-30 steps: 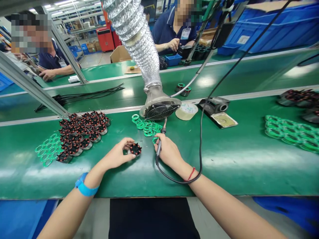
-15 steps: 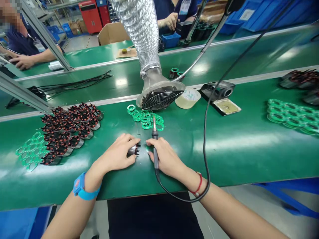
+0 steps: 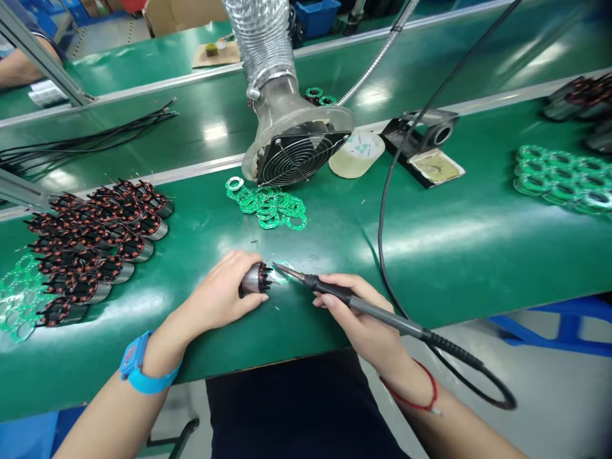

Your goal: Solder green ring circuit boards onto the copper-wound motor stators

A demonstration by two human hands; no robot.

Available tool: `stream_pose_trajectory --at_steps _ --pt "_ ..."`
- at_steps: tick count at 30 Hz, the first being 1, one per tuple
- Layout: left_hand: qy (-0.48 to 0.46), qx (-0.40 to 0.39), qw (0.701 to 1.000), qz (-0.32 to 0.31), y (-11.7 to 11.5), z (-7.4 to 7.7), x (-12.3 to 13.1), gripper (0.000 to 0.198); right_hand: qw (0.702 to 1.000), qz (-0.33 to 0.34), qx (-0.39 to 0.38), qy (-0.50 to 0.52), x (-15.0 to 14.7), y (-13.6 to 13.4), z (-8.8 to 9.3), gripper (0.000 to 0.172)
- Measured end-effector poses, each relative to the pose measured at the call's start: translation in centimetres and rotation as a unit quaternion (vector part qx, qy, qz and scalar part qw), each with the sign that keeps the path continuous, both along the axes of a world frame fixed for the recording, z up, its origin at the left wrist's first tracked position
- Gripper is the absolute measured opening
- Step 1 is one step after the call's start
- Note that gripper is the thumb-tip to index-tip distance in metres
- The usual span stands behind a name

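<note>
My left hand (image 3: 228,287) is closed around a motor stator (image 3: 253,279), a silvery cylinder lying on its side with its black-pinned end facing right. In my right hand (image 3: 361,312) is a soldering iron (image 3: 356,301), gripped like a pen and slanting left. Its tip comes close to the stator's pins; whether they touch I cannot tell. Beneath the tip, a green ring-shaped circuit board (image 3: 282,271) lies on the green bench, partly covered by the iron.
Many stators (image 3: 105,245) stand at left beside green rings (image 3: 21,299). More rings (image 3: 268,205) lie under a fume extractor (image 3: 296,153). Behind are a tape roll (image 3: 356,156) and an iron stand (image 3: 421,143). Ring panels (image 3: 561,178) lie right. The iron's cord (image 3: 382,236) crosses the bench.
My right hand has moved right and turned the soldering iron from upright to slanting left, its tip now near the stator. The ring board lies uncovered beside the stator. The view has shifted.
</note>
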State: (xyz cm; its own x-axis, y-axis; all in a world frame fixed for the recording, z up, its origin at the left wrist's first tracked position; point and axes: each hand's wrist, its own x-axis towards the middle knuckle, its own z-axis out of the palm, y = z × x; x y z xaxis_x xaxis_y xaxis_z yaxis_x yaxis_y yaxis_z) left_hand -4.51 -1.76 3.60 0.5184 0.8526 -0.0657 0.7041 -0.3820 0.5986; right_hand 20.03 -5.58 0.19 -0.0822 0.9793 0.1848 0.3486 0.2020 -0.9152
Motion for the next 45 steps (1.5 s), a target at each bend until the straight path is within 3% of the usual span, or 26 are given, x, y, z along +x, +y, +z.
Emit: stream_pose_trajectory --at_steps 5,14,45 --pt "0.009 0.025 1.0 -0.006 0.23 -0.04 -0.09 0.038 0.994 -0.037 -0.056 0.081 -0.12 0.27 -0.71 0.013" --pt "0.018 0.039 0.999 0.0 0.29 -0.04 0.24 0.037 0.992 -0.044 -0.048 0.104 -0.04 0.23 -0.52 0.005" --pt "0.04 0.048 0.998 0.01 0.31 -0.17 0.2 0.033 0.999 -0.018 -0.014 0.045 0.43 -0.32 -1.08 0.01"
